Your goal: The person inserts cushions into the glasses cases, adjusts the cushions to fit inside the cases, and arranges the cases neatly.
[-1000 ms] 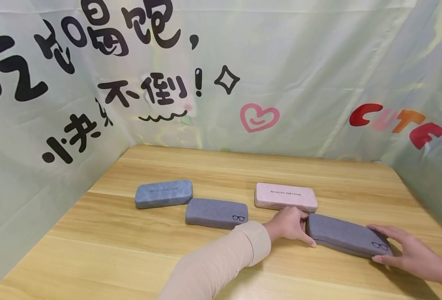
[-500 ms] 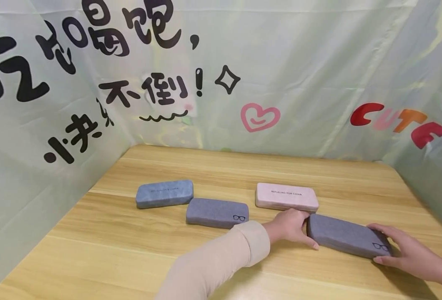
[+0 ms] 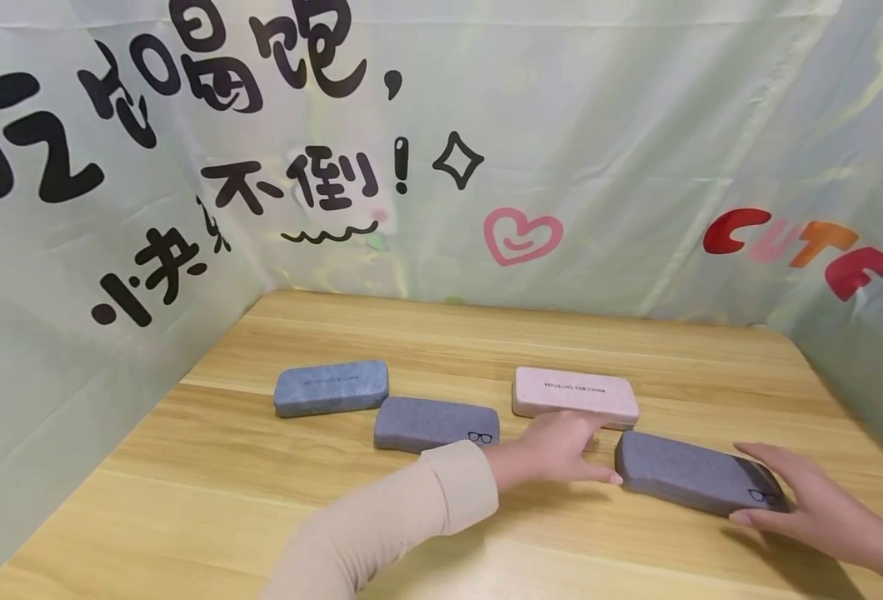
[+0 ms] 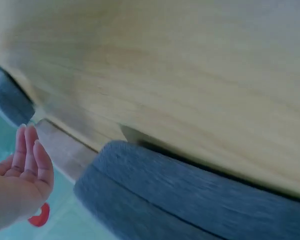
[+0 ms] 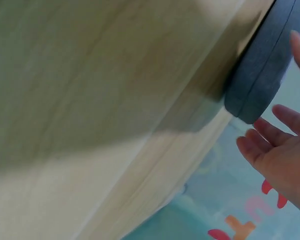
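Note:
In the head view a grey-violet glasses case (image 3: 700,472) with a small glasses print lies at the front right. My right hand (image 3: 812,504) is at its right end, thumb in front and fingers behind. In the right wrist view those fingers (image 5: 270,132) look spread and loose beside the case's end, not wrapped round it. Off the case's left end is my left hand (image 3: 557,447), with extended fingers and a small gap to the case. Behind the left hand lies a pink glasses case (image 3: 575,393), its front edge partly covered by that hand.
A second grey-violet glasses case (image 3: 434,423) lies left of centre, close to a blue glasses case (image 3: 331,389) behind it. All rest on a wooden table (image 3: 224,492). Printed fabric (image 3: 599,125) encloses its back and sides.
My left hand has drawn back leftward from the front right case, letting go of its left end. The right hand's fingers have loosened slightly at the other end. The cases have stayed put.

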Tool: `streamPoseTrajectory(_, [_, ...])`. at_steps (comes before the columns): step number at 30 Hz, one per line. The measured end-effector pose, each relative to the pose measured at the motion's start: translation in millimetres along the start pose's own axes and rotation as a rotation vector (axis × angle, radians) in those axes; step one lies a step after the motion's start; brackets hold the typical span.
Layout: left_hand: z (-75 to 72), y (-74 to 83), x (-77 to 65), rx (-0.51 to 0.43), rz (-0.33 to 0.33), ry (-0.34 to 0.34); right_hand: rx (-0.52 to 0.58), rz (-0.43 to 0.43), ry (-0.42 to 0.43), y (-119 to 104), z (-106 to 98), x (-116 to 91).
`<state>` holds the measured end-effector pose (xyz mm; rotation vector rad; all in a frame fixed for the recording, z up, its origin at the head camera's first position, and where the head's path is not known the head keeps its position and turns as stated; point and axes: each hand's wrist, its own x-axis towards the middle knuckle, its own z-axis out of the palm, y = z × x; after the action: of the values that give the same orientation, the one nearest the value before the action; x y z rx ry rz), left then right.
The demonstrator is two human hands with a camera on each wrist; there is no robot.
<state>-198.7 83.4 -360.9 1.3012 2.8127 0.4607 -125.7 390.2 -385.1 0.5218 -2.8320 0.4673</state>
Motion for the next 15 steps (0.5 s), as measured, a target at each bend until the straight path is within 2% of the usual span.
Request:
streamPoseTrajectory(3, [-7.8, -5.1, -9.4, 0.007, 0.011, 0.036, 0.020, -0.057, 0.084, -9.5, 2.5, 6.3])
streamPoseTrajectory(7, [-12.8, -13.2, -20.9, -0.011, -0.011, 0.065, 0.000, -0.131, 0.172, -27.8, 6.1, 15.1])
streamPoseTrajectory(11, [-16.3, -19.6, -29.8, -0.075, -0.048, 0.084, -0.025, -0.164, 0.212, -48.5, 10.3, 22.0])
streamPoseTrajectory(15, [-21.7, -24.4, -36.8, -0.076, -0.056, 0.122, -0.054, -0.190, 0.253, -65.9, 13.1, 28.2])
